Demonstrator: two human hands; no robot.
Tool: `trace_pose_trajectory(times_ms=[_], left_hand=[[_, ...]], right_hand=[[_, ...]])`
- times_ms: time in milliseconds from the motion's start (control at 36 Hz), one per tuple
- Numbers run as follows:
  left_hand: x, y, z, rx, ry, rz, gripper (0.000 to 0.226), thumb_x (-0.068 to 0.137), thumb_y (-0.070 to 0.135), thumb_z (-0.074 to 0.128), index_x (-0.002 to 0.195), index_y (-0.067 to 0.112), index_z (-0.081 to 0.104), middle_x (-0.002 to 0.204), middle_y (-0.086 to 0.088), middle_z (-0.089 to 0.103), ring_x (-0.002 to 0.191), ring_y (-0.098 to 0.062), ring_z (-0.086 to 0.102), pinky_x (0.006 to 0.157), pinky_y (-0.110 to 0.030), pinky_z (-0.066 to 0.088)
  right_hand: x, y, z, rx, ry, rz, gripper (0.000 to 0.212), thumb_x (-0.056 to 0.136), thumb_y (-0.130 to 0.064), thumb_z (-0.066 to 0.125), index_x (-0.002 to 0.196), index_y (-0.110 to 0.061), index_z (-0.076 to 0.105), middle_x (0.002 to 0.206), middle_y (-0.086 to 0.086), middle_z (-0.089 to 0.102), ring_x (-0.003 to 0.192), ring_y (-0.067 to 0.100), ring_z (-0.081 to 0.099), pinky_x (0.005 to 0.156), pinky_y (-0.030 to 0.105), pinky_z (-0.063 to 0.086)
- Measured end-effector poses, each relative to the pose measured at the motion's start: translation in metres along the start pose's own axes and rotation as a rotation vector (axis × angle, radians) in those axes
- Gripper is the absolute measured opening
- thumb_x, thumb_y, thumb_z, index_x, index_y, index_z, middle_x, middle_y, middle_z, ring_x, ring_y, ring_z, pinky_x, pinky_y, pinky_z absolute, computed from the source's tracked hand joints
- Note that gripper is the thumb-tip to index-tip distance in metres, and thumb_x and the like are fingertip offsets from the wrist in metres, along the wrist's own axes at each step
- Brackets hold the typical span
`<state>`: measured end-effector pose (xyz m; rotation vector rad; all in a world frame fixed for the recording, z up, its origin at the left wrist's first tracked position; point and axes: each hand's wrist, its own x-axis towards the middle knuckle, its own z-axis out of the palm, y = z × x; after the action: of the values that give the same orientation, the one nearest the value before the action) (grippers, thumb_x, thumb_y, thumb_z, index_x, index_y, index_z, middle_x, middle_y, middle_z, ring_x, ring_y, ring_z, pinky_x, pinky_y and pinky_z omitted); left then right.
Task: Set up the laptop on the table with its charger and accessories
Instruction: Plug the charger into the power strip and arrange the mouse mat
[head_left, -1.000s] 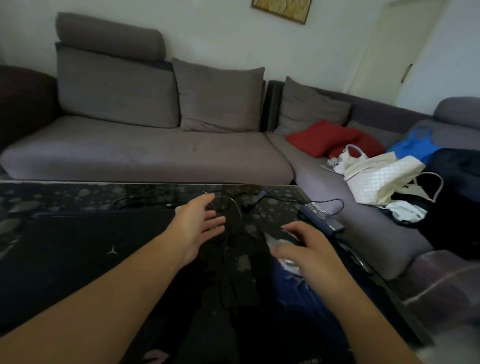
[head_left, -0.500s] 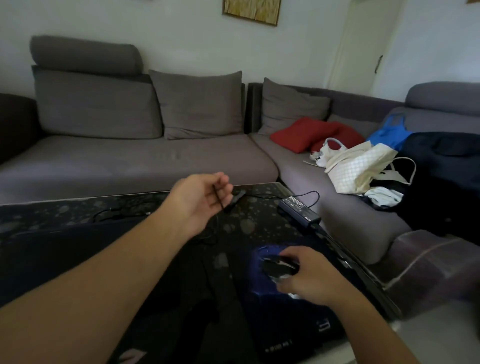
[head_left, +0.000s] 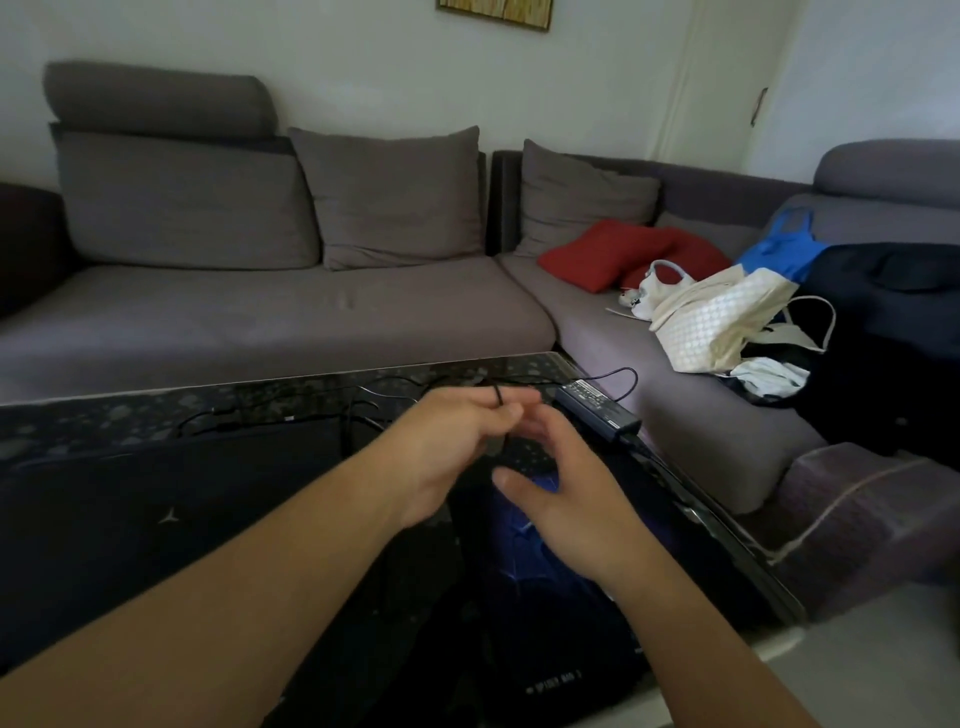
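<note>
Pinching a thin black cable (head_left: 498, 399) above the dark glossy speckled desk (head_left: 119, 415).

The left hand (head_left: 449, 441) has its grip closed on the cable, just left of the black rectangular charger brick (head_left: 597, 410) at the desk's far right edge. The right hand (head_left: 563, 488) hovers beside it, fingers loosely spread, holding nothing, over a blue-patterned mouse pad (head_left: 540, 566) nearer than the brick. The closed dark laptop (head_left: 156, 499) lies far left of the brick.

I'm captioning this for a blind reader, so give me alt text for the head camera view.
Over a dark table, the left hand pinches a thin black cable while the open right hand reaches toward it. A black charger brick lies at the table's far right edge, before a grey sofa.
</note>
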<state>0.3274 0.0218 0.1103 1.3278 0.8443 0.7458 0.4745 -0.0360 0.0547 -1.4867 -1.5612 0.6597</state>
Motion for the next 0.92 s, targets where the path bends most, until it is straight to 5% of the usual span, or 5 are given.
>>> trace_pose_trajectory(times_ms=[139, 472, 667, 778, 917], left_hand=[[0.006, -0.004, -0.011, -0.340, 0.083, -0.038, 0.027, 0.105, 0.003, 0.050, 0.124, 0.006, 0.069, 0.116, -0.015, 0.078, 0.103, -0.023, 0.076, 0.095, -0.039, 0.058], [0.025, 0.052, -0.066, -0.645, 0.379, 0.147, 0.036, 0.113, 0.022, 0.039, 0.096, 0.006, 0.066, 0.063, -0.001, 0.066, 0.057, -0.016, 0.069, 0.064, -0.036, 0.063], [0.009, 0.009, -0.028, -0.017, 0.097, -0.001, 0.031, 0.110, 0.022, 0.047, 0.121, 0.016, 0.075, 0.122, -0.003, 0.075, 0.119, -0.021, 0.066, 0.105, -0.037, 0.048], [-0.006, -0.013, -0.014, 0.019, 0.000, -0.050, 0.028, 0.109, 0.018, 0.048, 0.111, 0.009, 0.075, 0.089, -0.001, 0.078, 0.085, -0.025, 0.068, 0.080, -0.035, 0.051], [0.002, -0.012, -0.035, -0.512, 0.147, -0.065, 0.020, 0.107, 0.009, 0.047, 0.115, 0.006, 0.066, 0.105, -0.013, 0.080, 0.098, -0.026, 0.077, 0.092, -0.042, 0.058]], right_hand=[[0.000, -0.006, 0.014, 0.181, -0.013, 0.010, 0.023, 0.108, -0.010, 0.049, 0.094, -0.013, 0.067, 0.055, -0.009, 0.049, 0.047, 0.013, 0.051, 0.063, 0.053, 0.058], [0.002, 0.043, -0.044, -0.459, 0.442, 0.613, 0.020, 0.082, -0.017, 0.060, 0.068, -0.003, 0.061, 0.072, 0.016, 0.061, 0.061, 0.032, 0.050, 0.067, 0.039, 0.045], [0.011, -0.014, -0.001, -0.152, 0.175, 0.032, 0.075, 0.080, -0.008, 0.074, 0.147, -0.026, 0.047, 0.133, -0.010, 0.062, 0.126, 0.007, 0.057, 0.108, 0.026, 0.046], [0.007, -0.027, 0.034, 0.150, 0.030, -0.035, 0.056, 0.101, -0.007, 0.061, 0.143, -0.043, 0.049, 0.116, -0.010, 0.074, 0.097, 0.002, 0.071, 0.087, 0.026, 0.056], [0.011, -0.014, 0.024, -0.086, 0.125, -0.064, 0.038, 0.104, -0.004, 0.051, 0.098, -0.038, 0.068, 0.083, -0.011, 0.067, 0.066, 0.005, 0.058, 0.060, 0.014, 0.040]])
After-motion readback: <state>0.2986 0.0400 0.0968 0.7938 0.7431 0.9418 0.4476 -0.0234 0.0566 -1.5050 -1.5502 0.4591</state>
